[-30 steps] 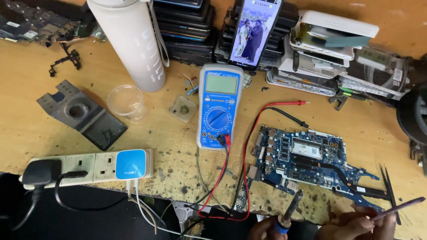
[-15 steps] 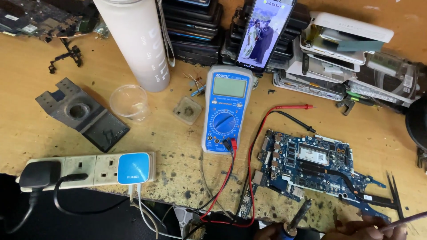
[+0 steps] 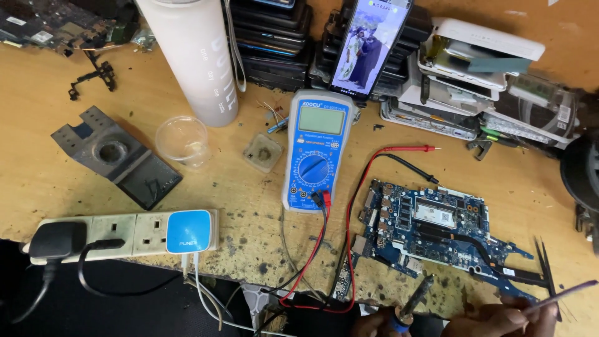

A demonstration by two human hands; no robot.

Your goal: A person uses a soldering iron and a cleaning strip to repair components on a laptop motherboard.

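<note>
At the bottom edge, my left hand (image 3: 374, 324) grips a soldering iron (image 3: 415, 299) with a blue handle. Its tip points up toward the lower edge of a blue circuit board (image 3: 430, 228) and stays just short of it. My right hand (image 3: 499, 317) pinches a thin purple stick (image 3: 564, 293) that slants up to the right, below the board's right end. Both hands are only partly in view. Black tweezers (image 3: 544, 262) lie beside the board's right end.
A blue multimeter (image 3: 317, 153) stands left of the board, its red and black leads (image 3: 405, 149) looping over the wooden bench. A power strip (image 3: 125, 232), black bracket (image 3: 115, 156), plastic cup (image 3: 182, 140), white bottle (image 3: 193, 56), propped phone (image 3: 369, 43) and stacked devices (image 3: 474, 75) fill the rest.
The view has tilted up the bench, so both hands have slid down to the bottom edge. The soldering iron and the purple stick stay in my hands.
</note>
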